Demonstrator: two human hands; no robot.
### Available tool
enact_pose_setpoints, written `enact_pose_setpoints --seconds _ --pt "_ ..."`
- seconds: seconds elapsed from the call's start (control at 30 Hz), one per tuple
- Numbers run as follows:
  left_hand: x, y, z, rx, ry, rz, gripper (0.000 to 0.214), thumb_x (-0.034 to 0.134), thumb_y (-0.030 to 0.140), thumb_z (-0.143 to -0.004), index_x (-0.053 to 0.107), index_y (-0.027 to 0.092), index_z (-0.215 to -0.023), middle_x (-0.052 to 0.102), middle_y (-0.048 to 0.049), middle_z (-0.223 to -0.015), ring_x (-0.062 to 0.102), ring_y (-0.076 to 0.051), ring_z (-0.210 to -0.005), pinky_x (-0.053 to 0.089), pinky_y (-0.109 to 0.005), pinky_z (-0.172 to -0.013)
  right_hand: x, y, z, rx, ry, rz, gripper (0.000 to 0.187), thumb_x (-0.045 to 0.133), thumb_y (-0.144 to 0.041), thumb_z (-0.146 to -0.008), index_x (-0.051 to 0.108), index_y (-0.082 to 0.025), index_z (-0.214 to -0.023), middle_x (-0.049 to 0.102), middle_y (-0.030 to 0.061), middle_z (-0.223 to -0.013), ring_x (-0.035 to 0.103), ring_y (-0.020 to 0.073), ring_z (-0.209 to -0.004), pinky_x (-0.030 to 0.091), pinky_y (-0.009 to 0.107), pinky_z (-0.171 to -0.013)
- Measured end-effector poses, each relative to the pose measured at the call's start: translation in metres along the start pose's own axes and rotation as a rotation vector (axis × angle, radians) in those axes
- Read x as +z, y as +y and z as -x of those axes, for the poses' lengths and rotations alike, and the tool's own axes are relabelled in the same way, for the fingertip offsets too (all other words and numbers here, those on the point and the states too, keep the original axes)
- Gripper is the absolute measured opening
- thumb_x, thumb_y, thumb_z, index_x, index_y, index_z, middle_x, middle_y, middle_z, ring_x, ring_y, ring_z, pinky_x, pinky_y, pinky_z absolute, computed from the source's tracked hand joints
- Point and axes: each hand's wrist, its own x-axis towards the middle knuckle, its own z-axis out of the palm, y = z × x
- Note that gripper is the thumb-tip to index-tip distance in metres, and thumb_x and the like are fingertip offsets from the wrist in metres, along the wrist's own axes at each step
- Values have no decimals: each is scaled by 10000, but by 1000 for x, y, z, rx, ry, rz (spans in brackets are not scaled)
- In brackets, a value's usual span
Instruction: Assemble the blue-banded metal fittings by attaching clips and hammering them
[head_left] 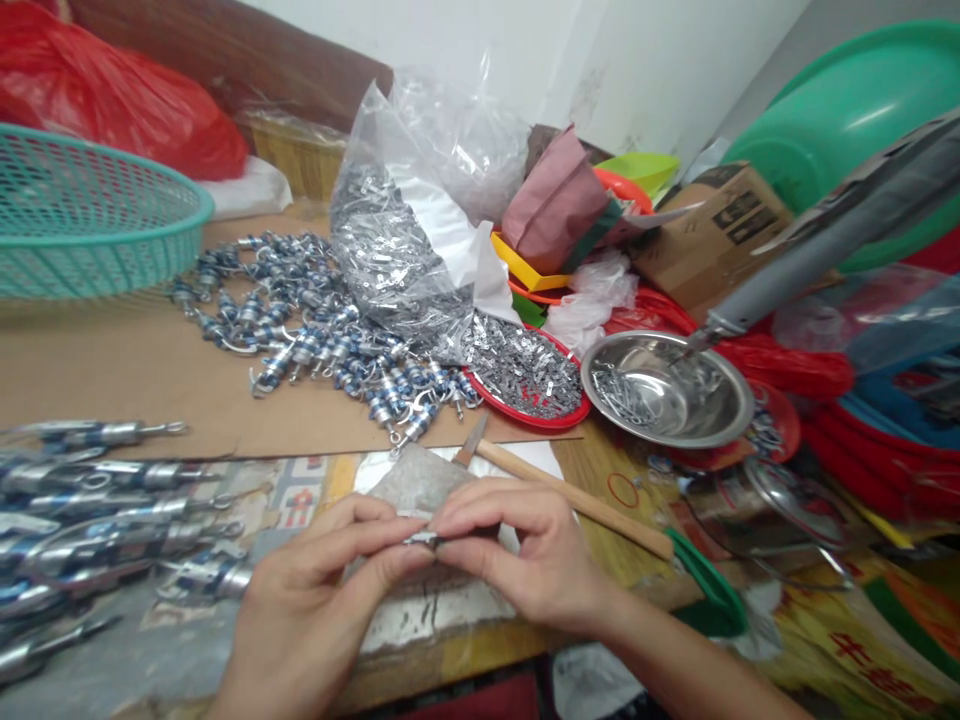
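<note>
My left hand (315,590) and my right hand (517,555) meet near the front edge of the table. Both pinch one small silver metal part (422,540) between thumb and fingertips, just above a grey metal block (420,480). A wooden-handled hammer (570,495) lies just behind my right hand. Further back sit a red dish (529,378) heaped with small metal pieces and a steel bowl (667,395) holding a few more.
A pile of silver and blue fittings (315,320) lies on cardboard mid-table, with more fittings (97,510) at the left. A teal basket (82,215), a clear bag of metal pieces (397,240), a cardboard box (712,235) and a green basin (855,110) ring the area.
</note>
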Motion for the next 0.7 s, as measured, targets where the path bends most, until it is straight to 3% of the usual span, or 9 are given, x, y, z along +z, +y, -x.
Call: enact_pose_setpoints --seconds 0.13,0.2,0.27,0.37,0.47,0.57,0.7 --pt "-4 6 -1 -69 20 55 38 729 302 -602 753 328 -588 723 16 -660 657 -179 -657 496 -224 -616 -9 -4 11 -437 -66 462 169 571 -135 -836 661 -82 -969 702 136 -908 658 175 -855 546 255 -729" --pt "-4 11 -1 -30 17 -7 24 727 331 -605 751 331 -600 720 12 -688 657 -191 -695 483 -238 -658 -15 -8 13 -554 -134 621 207 475 -81 -872 667 -71 -948 706 136 -939 653 181 -889 543 263 -757" --pt "-5 15 -2 35 29 -69 41 712 352 -617 742 337 -594 702 15 -694 651 -191 -702 460 -243 -687 -20 -11 11 -584 -184 678 223 453 -83 -883 665 -52 -945 706 138 -960 649 189 -912 544 276 -772" --pt "-5 17 -1 111 52 -102 68 698 371 -623 730 337 -575 689 15 -726 648 -183 -718 445 -223 -708 -21 -12 9 -585 -175 672 238 439 -91 -883 668 -45 -930 711 144 -937 657 195 -886 558 280 -730" --pt "-6 17 0 55 14 -76 68 704 393 -622 737 339 -595 728 15 -803 665 -188 -790 463 -187 -752 -15 -9 9 -530 -93 629 207 485 -82 -843 679 -80 -917 716 129 -914 670 179 -811 561 264 -676" --pt "-2 19 6 -160 11 52 53 738 389 -593 751 344 -618 766 28 -752 690 -183 -742 508 -175 -726 -6 -8 13 -398 2 526 140 592 -91 -785 697 -92 -878 719 119 -819 673 156 -699 550 224 -593" --pt "11 26 15 -447 118 462 383 839 311 -443 749 373 -811 783 69 -803 716 -169 -726 547 -150 -641 1 -16 16 -169 35 323 129 642 -148 -774 716 -59 -834 696 104 -661 635 134 -557 514 198 -491"
